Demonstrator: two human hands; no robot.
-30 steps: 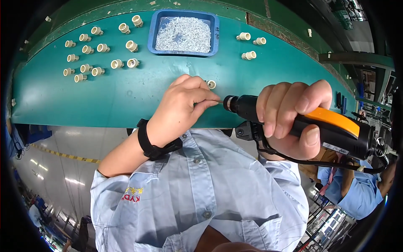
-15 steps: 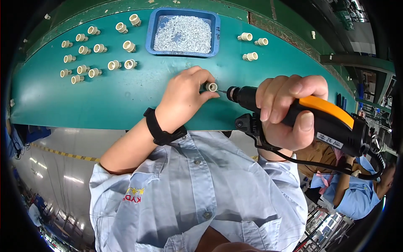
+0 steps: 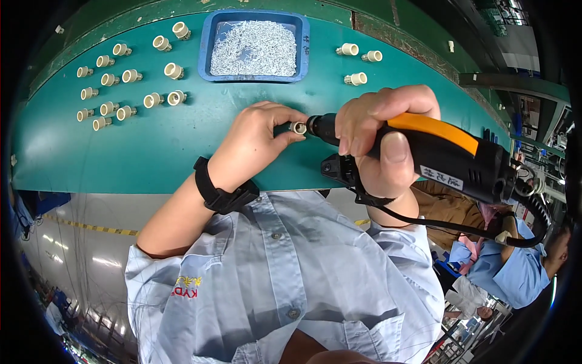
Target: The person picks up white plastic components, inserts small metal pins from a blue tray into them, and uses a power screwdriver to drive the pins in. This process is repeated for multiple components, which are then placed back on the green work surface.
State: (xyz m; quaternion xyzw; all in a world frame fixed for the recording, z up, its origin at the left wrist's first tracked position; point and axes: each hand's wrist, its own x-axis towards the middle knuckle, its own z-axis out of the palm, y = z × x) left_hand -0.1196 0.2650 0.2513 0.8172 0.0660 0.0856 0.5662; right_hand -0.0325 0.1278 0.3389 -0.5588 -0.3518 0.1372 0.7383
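Note:
Between thumb and fingers, my left hand [image 3: 255, 133] pinches a small cream-coloured socket [image 3: 297, 128] just above the green table [image 3: 163, 145]. Its open round end faces right, and its far side is hidden by my fingers. My right hand [image 3: 388, 130] is wrapped round a black and orange electric screwdriver [image 3: 451, 151], held nearly level. The tool's nose is right up at the socket's open end; the bit itself does not show. A black cable runs from the back of the screwdriver.
A blue tray [image 3: 203, 60] of small silvery screws or pins stands at the far middle. Several cream sockets [image 3: 130, 76] lie in loose rows at left, and three more sockets [image 3: 356, 78] at far right. Another person [image 3: 506, 264] in light blue is at the right edge.
The screwdriver has moved left, closing the gap to the socket, and its thin bit has gone out of sight. My left hand keeps its pinch on the socket. The whole view has shifted slightly.

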